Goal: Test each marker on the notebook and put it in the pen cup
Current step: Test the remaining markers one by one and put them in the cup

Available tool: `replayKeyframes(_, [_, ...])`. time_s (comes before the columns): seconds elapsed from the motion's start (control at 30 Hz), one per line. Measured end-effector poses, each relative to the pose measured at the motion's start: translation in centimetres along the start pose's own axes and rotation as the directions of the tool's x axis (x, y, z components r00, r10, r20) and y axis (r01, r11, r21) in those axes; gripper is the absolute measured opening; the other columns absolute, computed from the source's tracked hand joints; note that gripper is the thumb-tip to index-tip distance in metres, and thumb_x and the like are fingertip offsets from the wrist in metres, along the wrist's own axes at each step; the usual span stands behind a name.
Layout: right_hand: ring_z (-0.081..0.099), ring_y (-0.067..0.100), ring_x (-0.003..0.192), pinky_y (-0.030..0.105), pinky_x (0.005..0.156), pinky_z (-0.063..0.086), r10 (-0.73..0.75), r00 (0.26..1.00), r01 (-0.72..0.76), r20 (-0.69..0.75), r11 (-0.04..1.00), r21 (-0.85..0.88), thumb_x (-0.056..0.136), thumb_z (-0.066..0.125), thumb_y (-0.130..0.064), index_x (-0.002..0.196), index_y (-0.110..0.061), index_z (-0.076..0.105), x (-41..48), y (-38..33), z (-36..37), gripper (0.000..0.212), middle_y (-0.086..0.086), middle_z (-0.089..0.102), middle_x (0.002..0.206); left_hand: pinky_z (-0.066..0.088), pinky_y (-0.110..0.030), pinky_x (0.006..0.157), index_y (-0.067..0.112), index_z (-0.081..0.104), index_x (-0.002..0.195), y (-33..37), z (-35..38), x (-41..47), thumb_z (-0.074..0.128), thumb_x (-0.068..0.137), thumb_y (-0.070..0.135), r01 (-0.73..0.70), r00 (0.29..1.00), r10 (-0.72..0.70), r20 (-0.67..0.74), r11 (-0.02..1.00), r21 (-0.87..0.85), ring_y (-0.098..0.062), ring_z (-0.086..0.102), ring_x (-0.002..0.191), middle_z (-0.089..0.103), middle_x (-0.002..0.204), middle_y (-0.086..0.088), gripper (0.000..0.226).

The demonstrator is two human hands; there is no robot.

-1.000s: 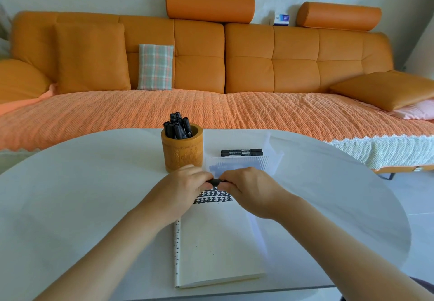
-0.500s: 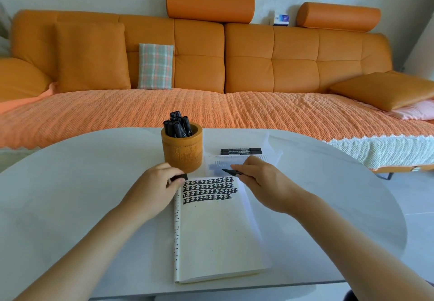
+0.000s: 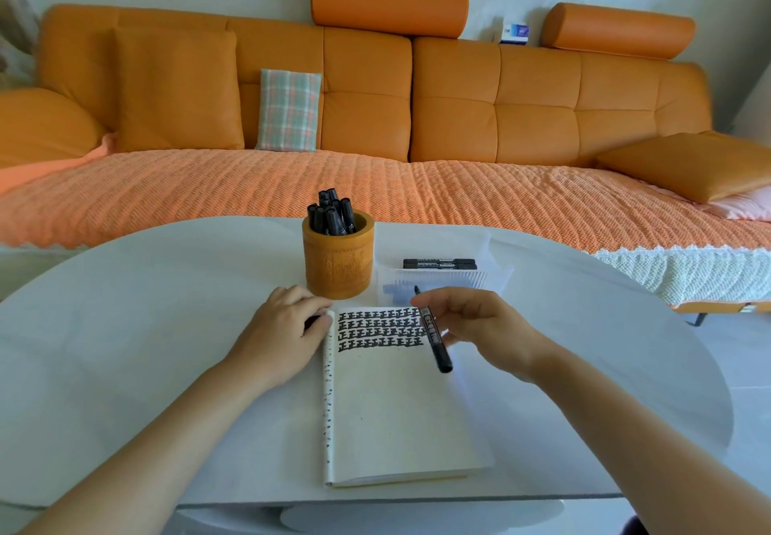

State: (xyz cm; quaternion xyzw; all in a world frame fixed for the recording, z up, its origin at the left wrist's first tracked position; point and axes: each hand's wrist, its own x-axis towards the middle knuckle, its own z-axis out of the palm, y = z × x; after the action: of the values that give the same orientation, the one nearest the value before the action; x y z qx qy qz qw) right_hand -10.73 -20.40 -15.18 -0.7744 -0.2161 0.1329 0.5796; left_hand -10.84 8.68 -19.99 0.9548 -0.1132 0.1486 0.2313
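An open white notebook point(image 3: 396, 409) lies on the table in front of me, with rows of black test marks point(image 3: 377, 328) across its top. My right hand point(image 3: 479, 326) pinches an uncapped black marker point(image 3: 434, 336), tip pointing away, above the page's upper right corner. At the notebook's upper left corner my left hand point(image 3: 283, 330) rests with its fingers curled round the marker's black cap point(image 3: 312, 320). The orange pen cup point(image 3: 338, 259) stands just behind, holding several black markers point(image 3: 331, 213). More black markers point(image 3: 440, 263) lie in a clear tray point(image 3: 442, 282) right of the cup.
The round white table point(image 3: 125, 326) ends in a near edge close below the notebook. An orange sofa point(image 3: 375, 117) with cushions stretches behind the table. A small box point(image 3: 514, 32) sits on the sofa back.
My hands pulled the cap off the marker and moved apart. The left went to the notebook's left corner with the cap. The right swung the marker's tip up over the page.
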Motion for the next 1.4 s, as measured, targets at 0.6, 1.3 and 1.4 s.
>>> replayKeyframes(0.6, [0.051, 0.026, 0.045, 0.022, 0.041, 0.035, 0.12, 0.962, -0.1, -0.244, 0.99, 0.095, 0.091, 0.059, 0.005, 0.073, -0.005, 0.054, 0.6, 2.3, 0.4, 0.021, 0.021, 0.06, 0.06, 0.028, -0.028, 0.103, 0.031, 0.032, 0.145, 1.1, 1.0, 0.3, 0.04, 0.065, 0.087, -0.083, 0.969, 0.08, 0.234, 0.997, 0.004, -0.003, 0.023, 0.126, 0.034, 0.133, 0.019, 0.097])
replayKeyframes(1.3, [0.046, 0.018, 0.053, 0.026, 0.05, 0.036, 0.062, 0.958, -0.097, -0.28, 0.989, -0.114, 0.084, 0.072, -0.003, 0.069, -0.008, 0.049, 1.0, 3.5, 0.7, 0.028, 0.004, 0.053, 0.057, 0.03, -0.028, 0.102, 0.031, 0.035, 0.144, 1.3, 0.8, 0.3, 0.04, 0.064, 0.088, -0.092, 0.969, 0.081, 0.235, 0.995, 0.035, -0.002, 0.025, 0.124, 0.035, 0.132, 0.02, 0.098])
replayKeyframes(1.4, [0.044, 0.018, 0.056, 0.029, 0.052, 0.035, 0.054, 0.957, -0.096, -0.285, 0.986, -0.136, 0.083, 0.071, -0.001, 0.068, -0.006, 0.046, 1.1, 3.5, 0.7, 0.029, 0.006, 0.05, 0.059, 0.03, -0.028, 0.103, 0.032, 0.035, 0.143, 1.3, 0.8, 0.3, 0.04, 0.063, 0.089, -0.088, 0.969, 0.077, 0.236, 0.995, 0.037, -0.002, 0.025, 0.124, 0.035, 0.133, 0.02, 0.098])
